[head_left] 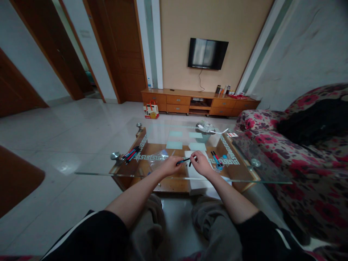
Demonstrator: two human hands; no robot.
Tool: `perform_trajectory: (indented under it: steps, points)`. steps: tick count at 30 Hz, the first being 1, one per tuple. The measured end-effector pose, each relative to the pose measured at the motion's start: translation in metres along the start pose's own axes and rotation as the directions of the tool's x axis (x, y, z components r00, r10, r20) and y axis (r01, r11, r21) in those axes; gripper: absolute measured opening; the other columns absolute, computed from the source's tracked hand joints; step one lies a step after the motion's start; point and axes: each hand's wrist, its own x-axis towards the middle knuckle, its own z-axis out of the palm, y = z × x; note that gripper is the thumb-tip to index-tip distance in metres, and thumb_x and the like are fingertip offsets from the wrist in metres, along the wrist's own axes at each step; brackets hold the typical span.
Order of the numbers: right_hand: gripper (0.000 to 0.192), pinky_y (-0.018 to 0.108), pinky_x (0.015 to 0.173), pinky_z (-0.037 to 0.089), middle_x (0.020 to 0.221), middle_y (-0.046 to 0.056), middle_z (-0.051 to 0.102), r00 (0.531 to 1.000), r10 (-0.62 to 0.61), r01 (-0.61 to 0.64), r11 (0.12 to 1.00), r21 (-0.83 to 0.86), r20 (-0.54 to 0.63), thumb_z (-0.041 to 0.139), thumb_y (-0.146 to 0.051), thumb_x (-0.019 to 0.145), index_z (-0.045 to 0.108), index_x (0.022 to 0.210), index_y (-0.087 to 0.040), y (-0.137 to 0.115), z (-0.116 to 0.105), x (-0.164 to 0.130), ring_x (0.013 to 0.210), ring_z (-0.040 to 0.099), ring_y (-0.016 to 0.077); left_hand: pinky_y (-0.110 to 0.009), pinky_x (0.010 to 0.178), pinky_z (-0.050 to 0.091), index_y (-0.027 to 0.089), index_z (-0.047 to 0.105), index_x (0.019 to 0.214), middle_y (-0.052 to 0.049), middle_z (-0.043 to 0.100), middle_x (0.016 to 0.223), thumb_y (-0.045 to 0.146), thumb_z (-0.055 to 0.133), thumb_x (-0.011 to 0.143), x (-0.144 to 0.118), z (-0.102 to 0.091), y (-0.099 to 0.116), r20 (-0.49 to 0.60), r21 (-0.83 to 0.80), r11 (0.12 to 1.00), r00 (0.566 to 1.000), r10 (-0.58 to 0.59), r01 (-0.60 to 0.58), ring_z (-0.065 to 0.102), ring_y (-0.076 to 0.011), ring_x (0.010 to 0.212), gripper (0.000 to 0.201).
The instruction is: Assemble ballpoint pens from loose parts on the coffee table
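Above the glass coffee table (160, 175), my left hand (172, 165) is closed on a dark pen (183, 160) with some blue on it. The pen points across to my right hand (201, 165), whose fingers are pinched together at its far end. A short black piece, apparently a pen cap (190, 164), hangs from the right fingertips. To the left, a bundle of black, red and blue pens (131, 154) lies on the glass. On the right are a few more pens (216, 158), close to a small blue round item (219, 168).
Beneath the glass are a white box (196, 185) and clear plastic wrapping (157, 158). A basket-like container (206, 137) is at the table's far side, with a red-and-white card (232, 135) nearby. A flowered sofa (261, 139) flanks the right; a TV cabinet (178, 99) stands behind.
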Motion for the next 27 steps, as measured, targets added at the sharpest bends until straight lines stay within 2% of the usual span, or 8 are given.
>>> perform_trajectory:
  steps: [9, 14, 27]
  points:
    - [0.013, 0.029, 0.075, 0.046, 0.087, 0.005, 0.059, 1.000, -0.008, 0.008, 1.000, 0.000, -0.001, 0.052, -0.024, 0.093, 0.060, 0.084, -0.020, -0.0021, -0.0013, -0.0003, 0.083, 0.057, 0.0187, -0.024, 0.067, 0.038, 0.019, 0.070, 0.091, -0.003, 0.068, 0.080, 0.017, 0.053, 0.087, 0.0001, -0.0016, 0.0011, 0.011, -0.014, 1.000, 1.000, -0.016, 0.016, 0.059, -0.0150, 0.072, 0.017]
    - [0.012, 0.029, 0.072, 0.047, 0.090, 0.005, 0.059, 1.000, 0.014, -0.014, 1.000, 0.023, -0.002, 0.052, -0.026, 0.093, 0.060, 0.086, -0.019, -0.0026, -0.0005, -0.0006, 0.075, 0.057, 0.0167, -0.024, 0.068, 0.039, 0.019, 0.070, 0.094, -0.003, 0.069, 0.081, 0.017, 0.054, 0.087, 0.0002, -0.0008, -0.0003, 0.022, -0.036, 0.999, 1.000, -0.017, 0.018, 0.059, -0.0151, 0.072, 0.018]
    - [0.015, 0.030, 0.076, 0.045, 0.088, 0.005, 0.060, 1.000, 0.004, -0.004, 1.000, -0.004, 0.003, 0.052, -0.028, 0.094, 0.061, 0.085, -0.019, -0.0006, -0.0007, -0.0002, 0.082, 0.057, 0.0188, -0.024, 0.067, 0.038, 0.019, 0.071, 0.094, -0.003, 0.069, 0.080, 0.018, 0.053, 0.088, -0.0007, 0.0003, -0.0014, 0.025, -0.020, 0.999, 0.999, -0.035, 0.035, 0.060, -0.0153, 0.072, 0.019]
